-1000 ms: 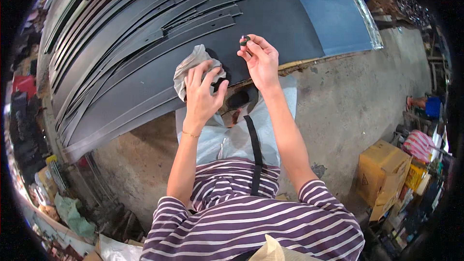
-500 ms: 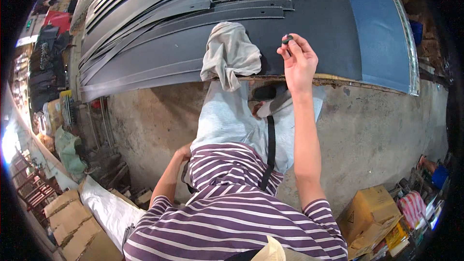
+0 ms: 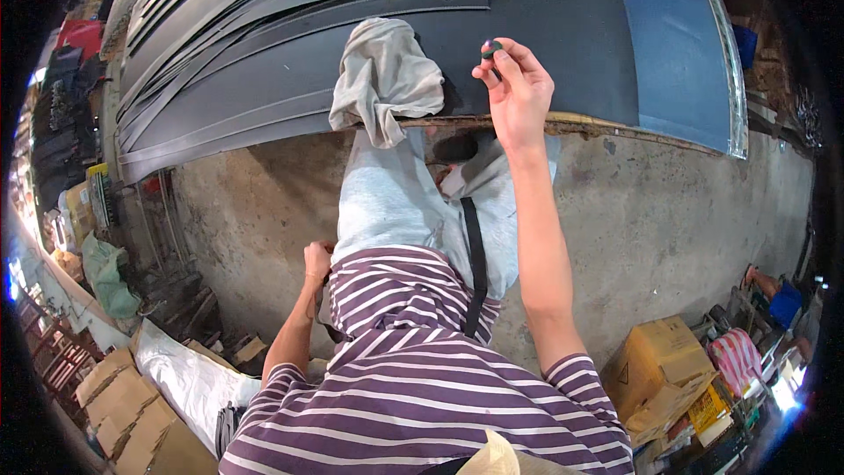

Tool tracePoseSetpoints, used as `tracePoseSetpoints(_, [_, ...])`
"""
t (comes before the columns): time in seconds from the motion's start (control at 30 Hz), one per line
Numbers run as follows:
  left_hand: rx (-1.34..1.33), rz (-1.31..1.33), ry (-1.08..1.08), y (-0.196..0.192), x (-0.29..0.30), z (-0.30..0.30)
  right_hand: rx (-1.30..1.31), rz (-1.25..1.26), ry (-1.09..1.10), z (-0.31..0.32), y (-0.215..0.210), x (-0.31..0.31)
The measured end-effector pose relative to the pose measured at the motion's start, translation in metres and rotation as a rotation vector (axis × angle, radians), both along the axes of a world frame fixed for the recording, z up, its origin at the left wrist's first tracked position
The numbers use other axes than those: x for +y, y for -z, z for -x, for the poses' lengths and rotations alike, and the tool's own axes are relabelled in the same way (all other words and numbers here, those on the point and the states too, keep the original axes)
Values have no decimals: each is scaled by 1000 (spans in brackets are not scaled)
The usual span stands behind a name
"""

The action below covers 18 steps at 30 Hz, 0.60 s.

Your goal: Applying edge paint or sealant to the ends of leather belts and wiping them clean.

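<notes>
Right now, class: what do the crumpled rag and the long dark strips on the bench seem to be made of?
Rag: soft woven cloth, pale grey and matt; it crumples into folds and droops over the bench edge.
Strips: likely metal or stiff rubber sheet, dark grey with a dull sheen; flat, thin, clean-cut edges. Which one cannot be told.

A small dark round knob [image 3: 491,47] — pinched at fingertip height, raised above the black sheets' edge.
</notes>
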<state>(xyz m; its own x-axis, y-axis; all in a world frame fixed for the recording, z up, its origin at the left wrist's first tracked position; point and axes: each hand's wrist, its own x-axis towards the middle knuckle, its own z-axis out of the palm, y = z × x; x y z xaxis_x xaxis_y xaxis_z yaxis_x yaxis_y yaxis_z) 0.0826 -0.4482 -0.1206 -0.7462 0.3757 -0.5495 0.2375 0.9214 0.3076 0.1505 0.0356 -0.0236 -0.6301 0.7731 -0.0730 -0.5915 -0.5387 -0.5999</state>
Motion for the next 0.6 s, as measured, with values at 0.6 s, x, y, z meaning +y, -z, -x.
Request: tracePoseSetpoints(0.6, [558,-752,577,-106,325,93,-162,-80,96,-11,-12,-12])
